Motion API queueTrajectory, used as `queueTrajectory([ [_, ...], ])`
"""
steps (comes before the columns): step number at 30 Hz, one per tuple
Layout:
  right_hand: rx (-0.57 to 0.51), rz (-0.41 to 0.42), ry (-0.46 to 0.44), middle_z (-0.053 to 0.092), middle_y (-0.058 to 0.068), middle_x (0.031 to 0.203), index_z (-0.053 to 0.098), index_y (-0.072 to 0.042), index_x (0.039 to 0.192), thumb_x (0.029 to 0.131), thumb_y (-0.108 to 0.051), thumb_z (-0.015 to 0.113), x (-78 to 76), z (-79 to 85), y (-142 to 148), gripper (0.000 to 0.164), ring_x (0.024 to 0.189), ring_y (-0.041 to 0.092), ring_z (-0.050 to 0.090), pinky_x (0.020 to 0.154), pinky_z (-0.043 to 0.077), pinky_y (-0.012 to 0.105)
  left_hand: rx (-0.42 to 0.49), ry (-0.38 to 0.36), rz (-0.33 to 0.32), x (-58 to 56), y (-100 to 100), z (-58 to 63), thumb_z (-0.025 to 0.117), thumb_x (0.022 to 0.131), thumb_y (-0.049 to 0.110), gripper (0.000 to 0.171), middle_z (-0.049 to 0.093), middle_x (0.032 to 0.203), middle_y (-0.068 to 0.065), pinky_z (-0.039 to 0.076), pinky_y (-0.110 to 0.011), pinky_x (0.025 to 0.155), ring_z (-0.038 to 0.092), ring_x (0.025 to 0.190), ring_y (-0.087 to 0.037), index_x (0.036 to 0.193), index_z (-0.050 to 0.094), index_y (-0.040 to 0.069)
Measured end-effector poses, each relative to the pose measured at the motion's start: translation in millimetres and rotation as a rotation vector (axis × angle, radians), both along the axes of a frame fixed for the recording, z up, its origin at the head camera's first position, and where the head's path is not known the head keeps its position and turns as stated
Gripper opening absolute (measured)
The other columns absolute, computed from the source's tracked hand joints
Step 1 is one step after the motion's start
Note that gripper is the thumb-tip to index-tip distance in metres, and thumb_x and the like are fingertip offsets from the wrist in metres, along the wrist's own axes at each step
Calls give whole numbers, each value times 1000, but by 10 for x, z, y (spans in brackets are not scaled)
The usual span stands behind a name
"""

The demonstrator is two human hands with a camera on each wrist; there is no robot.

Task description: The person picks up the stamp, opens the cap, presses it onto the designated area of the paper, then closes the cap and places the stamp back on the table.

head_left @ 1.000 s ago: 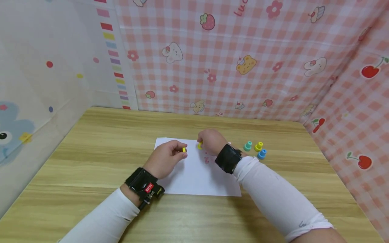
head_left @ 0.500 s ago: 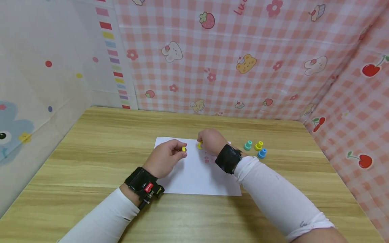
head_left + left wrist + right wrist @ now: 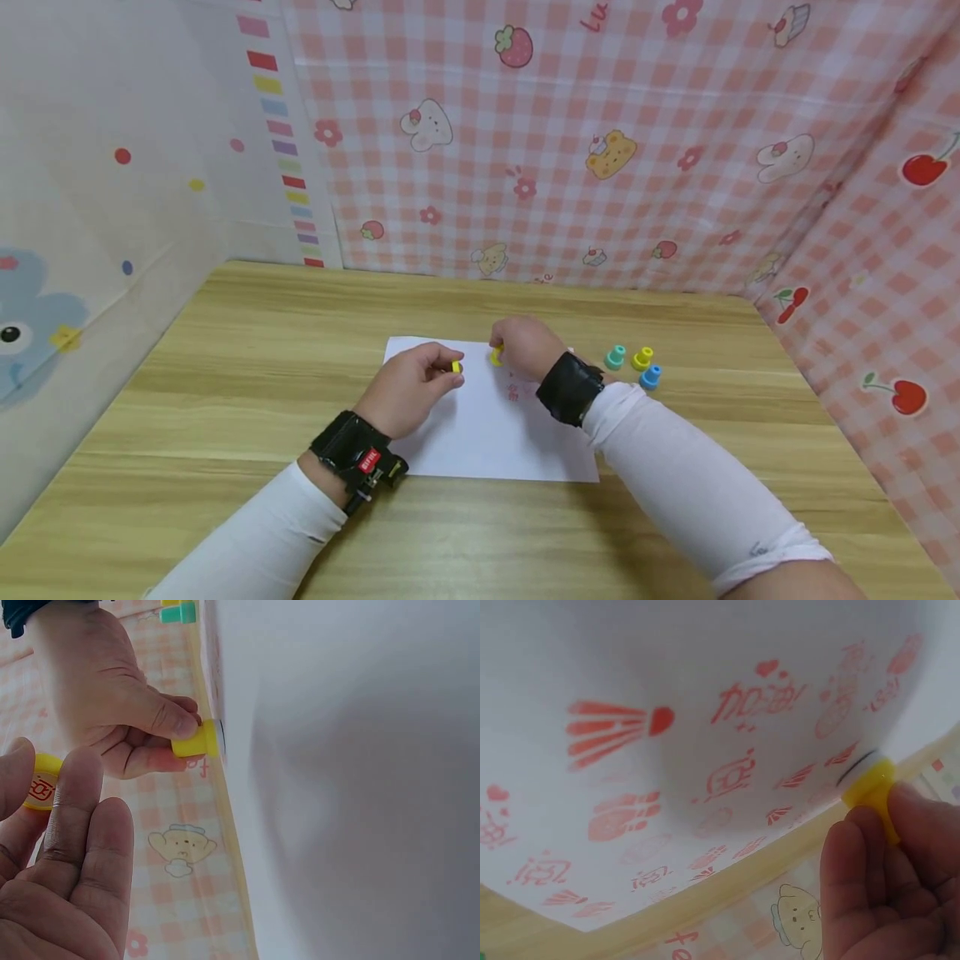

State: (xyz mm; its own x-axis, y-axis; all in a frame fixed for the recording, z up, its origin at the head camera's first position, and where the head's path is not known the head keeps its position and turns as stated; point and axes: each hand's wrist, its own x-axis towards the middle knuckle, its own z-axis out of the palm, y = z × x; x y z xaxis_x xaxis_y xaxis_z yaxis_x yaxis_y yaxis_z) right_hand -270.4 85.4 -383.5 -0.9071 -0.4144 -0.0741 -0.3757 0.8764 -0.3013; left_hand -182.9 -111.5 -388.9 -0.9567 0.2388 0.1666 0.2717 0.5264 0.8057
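With bent fingers, my right hand [image 3: 528, 348] grips a yellow stamp [image 3: 870, 787] by its handle. The stamp's round base is down against a white sheet of paper [image 3: 495, 450], near the far edge. Red prints [image 3: 660, 720] cover part of that sheet: shuttlecocks, hearts and written characters. To the left, my left hand [image 3: 401, 392] pinches a small round yellow cap [image 3: 43, 784] between thumb and fingers, above the paper. A red design shows on the cap's face in the left wrist view. The stamp's printing face is hidden.
On the wooden table [image 3: 187, 433], right of the paper, stand a green stamp [image 3: 615, 357], another yellow stamp [image 3: 642, 358] and a blue stamp [image 3: 650, 377]. A pink checked cloth [image 3: 555, 108] hangs behind the table, and a white cloth [image 3: 150, 100] at the left.
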Motion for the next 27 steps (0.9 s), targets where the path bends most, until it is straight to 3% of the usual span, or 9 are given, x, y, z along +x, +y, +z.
queueTrajectory([
  [3, -33, -2, -7, 64, 0, 95, 68, -12, 103, 87, -10, 66, 5, 66, 37, 16, 81, 15, 53, 81, 50, 34, -5, -4, 5, -7, 1, -12, 67, 88, 21, 18, 65, 88, 12, 50, -31, 67, 56, 78, -5, 106, 66, 19],
  [8, -257, -69, 6, 62, 1, 92, 65, -11, 103, 89, -13, 64, 19, 216, 154, 14, 80, 14, 55, 71, 52, 33, -12, 2, -1, -14, -2, -9, 67, 89, 21, 21, 65, 88, 11, 50, -31, 68, 56, 79, -5, 109, 65, 18],
  [12, -392, -91, 8, 63, 0, 88, 64, -14, 97, 86, -15, 68, 138, 261, 233, 11, 77, 14, 56, 68, 52, 32, -1, -4, -1, -18, 0, -8, 67, 88, 22, 24, 64, 89, 10, 51, -30, 69, 57, 79, -4, 111, 63, 17],
  [16, -571, -91, -104, 64, 3, 84, 63, -13, 91, 83, -12, 70, 344, 253, 250, 12, 73, 19, 56, 66, 53, 34, 26, -24, -10, 6, 36, 17, 68, 87, 22, 23, 64, 88, 9, 52, -31, 69, 58, 78, -4, 109, 61, 18],
  [21, -782, -61, -281, 65, 10, 83, 62, -7, 91, 79, -7, 71, 550, 238, 188, 15, 73, 24, 58, 71, 52, 45, 23, -32, -17, 49, 74, 47, 67, 88, 22, 21, 63, 87, 8, 52, -32, 68, 58, 78, -6, 108, 62, 18],
  [23, -813, -46, -316, 65, 11, 83, 62, -6, 91, 79, -6, 71, 606, 231, 164, 16, 73, 24, 58, 70, 51, 47, 27, -34, -19, 59, 81, 44, 66, 89, 22, 21, 63, 87, 8, 52, -32, 68, 58, 78, -6, 109, 62, 17],
  [27, -821, -43, -330, 65, 10, 82, 62, -7, 91, 79, -7, 71, 669, 212, 141, 15, 72, 24, 57, 61, 48, 38, 40, -43, -34, 67, 89, 27, 66, 89, 25, 21, 63, 88, 8, 52, -32, 68, 59, 80, -5, 109, 63, 17],
])
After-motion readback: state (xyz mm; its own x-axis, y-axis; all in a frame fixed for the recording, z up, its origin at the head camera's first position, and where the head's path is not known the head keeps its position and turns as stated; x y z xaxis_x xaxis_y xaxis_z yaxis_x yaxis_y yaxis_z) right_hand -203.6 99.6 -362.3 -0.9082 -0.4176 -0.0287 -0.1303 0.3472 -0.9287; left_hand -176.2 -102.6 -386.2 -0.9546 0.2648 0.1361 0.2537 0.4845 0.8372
